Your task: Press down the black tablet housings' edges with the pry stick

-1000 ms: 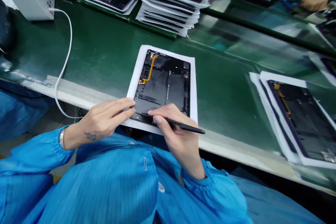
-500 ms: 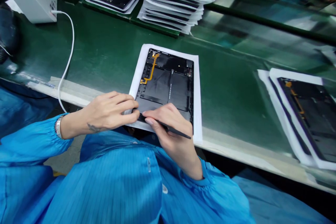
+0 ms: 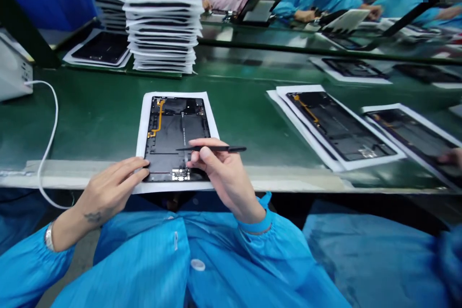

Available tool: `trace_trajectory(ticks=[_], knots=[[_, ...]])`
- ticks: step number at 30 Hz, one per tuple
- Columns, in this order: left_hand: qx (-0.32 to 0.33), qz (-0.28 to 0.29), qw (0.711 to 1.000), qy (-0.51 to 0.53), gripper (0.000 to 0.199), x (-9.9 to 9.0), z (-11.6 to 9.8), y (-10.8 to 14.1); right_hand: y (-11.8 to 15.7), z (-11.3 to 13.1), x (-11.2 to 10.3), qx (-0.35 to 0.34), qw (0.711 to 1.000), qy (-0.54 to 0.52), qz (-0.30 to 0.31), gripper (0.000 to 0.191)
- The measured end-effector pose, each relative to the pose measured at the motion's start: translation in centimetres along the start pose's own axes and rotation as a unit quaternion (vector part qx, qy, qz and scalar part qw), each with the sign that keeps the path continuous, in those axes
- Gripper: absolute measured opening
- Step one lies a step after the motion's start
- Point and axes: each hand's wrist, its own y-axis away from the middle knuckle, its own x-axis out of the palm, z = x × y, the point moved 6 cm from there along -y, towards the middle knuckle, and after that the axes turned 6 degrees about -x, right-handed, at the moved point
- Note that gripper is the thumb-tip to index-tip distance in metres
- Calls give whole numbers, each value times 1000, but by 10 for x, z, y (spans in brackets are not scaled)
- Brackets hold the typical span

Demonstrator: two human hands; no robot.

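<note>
An opened black tablet body [image 3: 168, 139] lies on a white sheet [image 3: 140, 127] at the bench's front edge. An orange ribbon cable [image 3: 160, 116] runs along its upper left side. At its near end a small circuit board [image 3: 180, 174] shows. My left hand [image 3: 108, 186] rests its stretched, slightly parted fingertips on the tablet's lower left edge. Between the thumb and fingers of my right hand [image 3: 229, 175] are black tweezers [image 3: 233, 148], held nearly level over the tablet. Their thin tips point left; whether they touch the surface I cannot tell.
A tall stack of sheet-separated tablet parts [image 3: 162, 33] stands at the back left. A white device [image 3: 14, 70] with a cable [image 3: 55, 139] is at far left. More opened tablets [image 3: 339, 125] lie on the right. A co-worker's hand [image 3: 453, 158] is at the right edge; other people sit across.
The view has swung up and right, showing people across the bench. My right hand has lifted from the tablet's near edge with the tweezers, baring the small circuit board. My left hand stays at the edge.
</note>
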Motion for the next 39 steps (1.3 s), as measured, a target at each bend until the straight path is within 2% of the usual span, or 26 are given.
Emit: trace_trajectory(ticks=[4, 10, 14, 17, 19, 20, 22, 24, 27, 29, 32, 34, 35, 37, 39], knots=[[-9, 3, 1000, -7, 30, 1, 0, -2, 0, -2, -2, 29, 998, -63, 9, 28], [-6, -4, 1000, -13, 33, 1, -1, 1, -1, -6, -9, 76, 989, -125, -15, 38], [27, -47, 998, 10, 16, -7, -6, 5, -1, -7, -11, 77, 988, -131, -15, 36], [59, -43, 996, -45, 6, -7, -11, 4, 0, 0, -12, 26, 996, -83, -2, 28], [71, -34, 994, -79, 2, -6, -14, 3, 3, 12, -14, -56, 998, 15, 1, 24], [72, -31, 993, -84, 3, -6, -15, 2, 5, 20, -14, -104, 991, 88, 5, 23], [62, -27, 995, -76, 7, -7, -15, 0, 12, 31, -9, -195, 948, 247, 39, 23], [37, -12, 998, -58, 10, -7, -14, -3, 19, 32, 5, -259, 877, 385, 124, 30], [13, 2, 999, -32, 13, -8, -13, -8, 28, 16, 25, -306, 756, 522, 250, 28], [15, 0, 1000, -17, 15, -10, -13, -10, 30, 5, 32, -325, 701, 576, 268, 20], [4, 9, 1000, 30, 15, -15, -8, -15, 31, 0, 38, -372, 666, 597, 248, 21], [-87, 7, 993, 74, 20, -21, 10, -18, 30, 2, 42, -400, 659, 593, 231, 29], [-164, 17, 980, 112, 25, -21, 23, -20, 29, 4, 44, -407, 658, 593, 221, 32], [-324, 71, 919, 211, 41, -15, 49, -20, 26, 6, 48, -411, 661, 595, 201, 34], [-410, 152, 848, 300, 62, -3, 57, -22, 22, 7, 53, -411, 664, 597, 182, 36]])
